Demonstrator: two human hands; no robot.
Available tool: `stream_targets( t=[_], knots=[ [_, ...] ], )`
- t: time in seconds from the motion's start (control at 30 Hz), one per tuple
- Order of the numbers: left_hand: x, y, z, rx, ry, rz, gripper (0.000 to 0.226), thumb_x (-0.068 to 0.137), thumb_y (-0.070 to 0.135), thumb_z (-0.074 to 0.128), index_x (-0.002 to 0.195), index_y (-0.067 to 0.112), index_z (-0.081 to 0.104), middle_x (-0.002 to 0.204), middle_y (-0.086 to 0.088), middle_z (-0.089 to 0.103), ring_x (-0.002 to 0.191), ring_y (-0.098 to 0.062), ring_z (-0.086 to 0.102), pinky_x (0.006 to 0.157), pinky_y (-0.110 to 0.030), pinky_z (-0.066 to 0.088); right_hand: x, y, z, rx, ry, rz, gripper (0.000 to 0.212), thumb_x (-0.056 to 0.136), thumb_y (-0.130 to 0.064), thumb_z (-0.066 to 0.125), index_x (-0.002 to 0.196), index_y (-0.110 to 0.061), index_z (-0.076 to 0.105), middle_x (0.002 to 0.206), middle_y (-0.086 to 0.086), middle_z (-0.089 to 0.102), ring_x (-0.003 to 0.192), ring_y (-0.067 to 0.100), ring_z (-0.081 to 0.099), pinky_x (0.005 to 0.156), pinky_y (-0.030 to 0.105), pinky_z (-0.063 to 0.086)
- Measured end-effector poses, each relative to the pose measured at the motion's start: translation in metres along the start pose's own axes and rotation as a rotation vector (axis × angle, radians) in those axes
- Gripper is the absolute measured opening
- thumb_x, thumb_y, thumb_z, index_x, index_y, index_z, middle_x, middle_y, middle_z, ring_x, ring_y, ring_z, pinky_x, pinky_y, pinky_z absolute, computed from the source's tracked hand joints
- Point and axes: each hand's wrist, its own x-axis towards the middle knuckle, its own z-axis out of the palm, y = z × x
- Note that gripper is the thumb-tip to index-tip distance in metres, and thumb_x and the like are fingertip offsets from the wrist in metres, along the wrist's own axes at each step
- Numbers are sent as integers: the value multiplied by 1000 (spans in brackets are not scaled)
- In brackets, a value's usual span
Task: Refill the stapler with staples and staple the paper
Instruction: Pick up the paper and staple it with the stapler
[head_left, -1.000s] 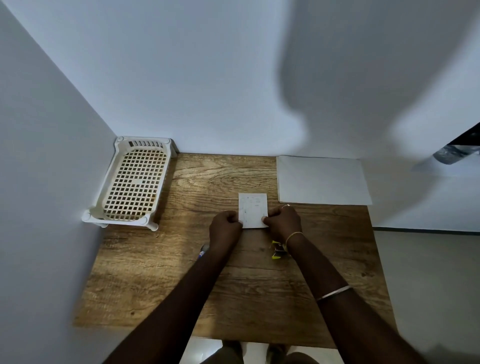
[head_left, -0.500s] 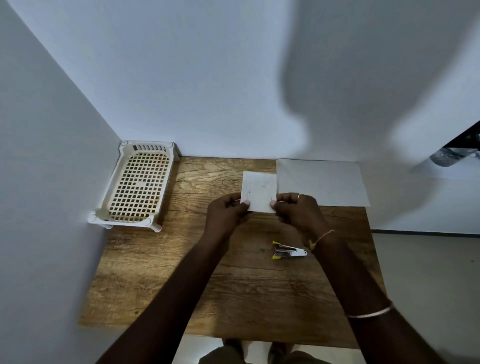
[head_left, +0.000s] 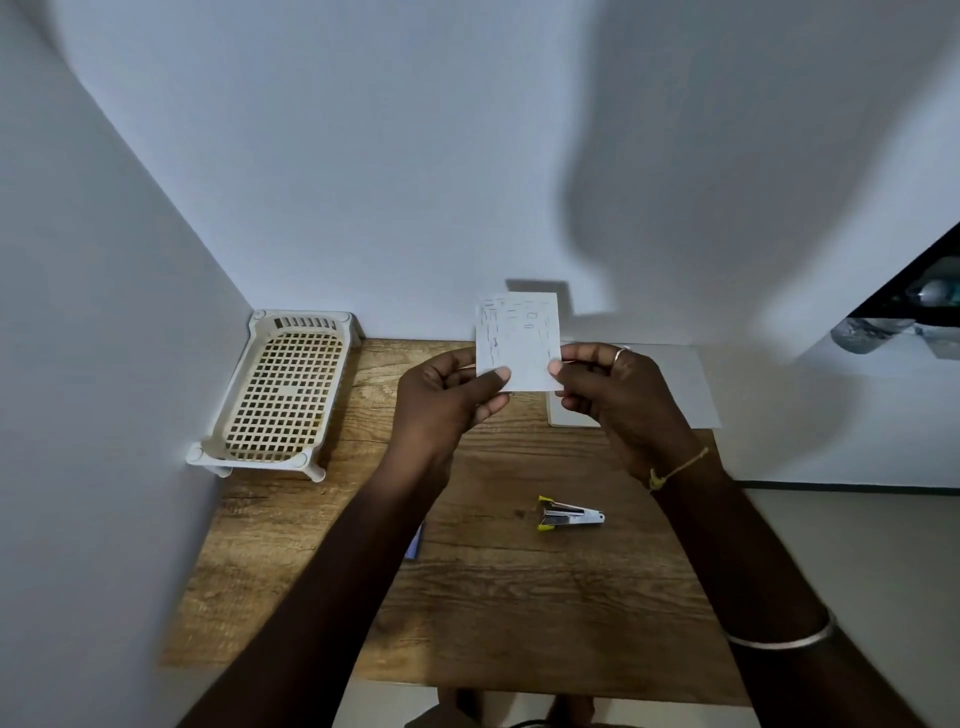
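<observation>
1. A small white paper (head_left: 519, 340) is held upright between the two hands, raised clear of the wooden table (head_left: 519, 597), with its face turned to the camera.
2. The paper's lower left edge is pinched by the left hand (head_left: 447, 395): the thumb is laid on the front and the fingers are curled behind.
3. The lower right edge is pinched in the same way by the right hand (head_left: 613, 395), with the thumb pressed on the front.
4. Small dark marks are seen on the upper part of the paper, above both thumbs; what they are cannot be told.
5. The stapler (head_left: 569, 515), silver with yellow ends, lies on the table below the right hand, near the right wrist, and is touched by neither hand.
6. A larger white sheet (head_left: 691, 395) lies flat on the table behind the right hand and is partly hidden by it.
7. A cream lattice basket (head_left: 283, 395) stands well to the left of the left hand, against the wall.
8. A blue thing (head_left: 415, 543) is partly covered by the left forearm; it cannot be identified.
9. A ring (head_left: 620, 356) is worn on the right hand, a yellow thread (head_left: 675, 470) at its wrist, and a bangle (head_left: 784, 636) further down the forearm.
</observation>
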Motion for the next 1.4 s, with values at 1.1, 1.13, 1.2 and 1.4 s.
stream_targets(
  t=[1.1, 1.13, 1.2, 1.4],
  knots=[
    [-11, -10, -8, -11, 89, 8, 28, 86, 0, 77, 112, 2, 71, 102, -13, 79, 99, -26, 76, 75, -27, 61, -37, 145, -15, -358, 6, -33, 17, 91, -18, 74, 107, -24, 75, 89, -3, 77, 82, 14, 70, 72, 33, 57],
    [-11, -11, -8, -12, 95, 10, 28, 85, 0, 77, 113, 1, 71, 102, -13, 79, 100, -27, 76, 75, -27, 61, -38, 133, -10, -251, -5, -25, 16, 92, -17, 73, 106, -25, 75, 89, -1, 78, 83, 15, 72, 68, 29, 58],
    [-11, -11, -7, -11, 106, 13, 29, 85, 0, 77, 113, 1, 71, 101, -12, 79, 99, -27, 76, 75, -26, 61, -41, 110, 1, -101, -25, -17, 20, 93, -20, 72, 112, -23, 74, 98, 0, 79, 92, 13, 74, 68, 23, 57],
    [-12, -7, -5, -15, 117, 32, 29, 85, -1, 77, 114, 0, 70, 103, -14, 78, 99, -27, 76, 78, -29, 62, -50, 65, 23, 75, -56, -5, 41, 88, -32, 69, 122, -9, 69, 103, 10, 78, 90, 20, 74, 76, 34, 59]
  ],
)
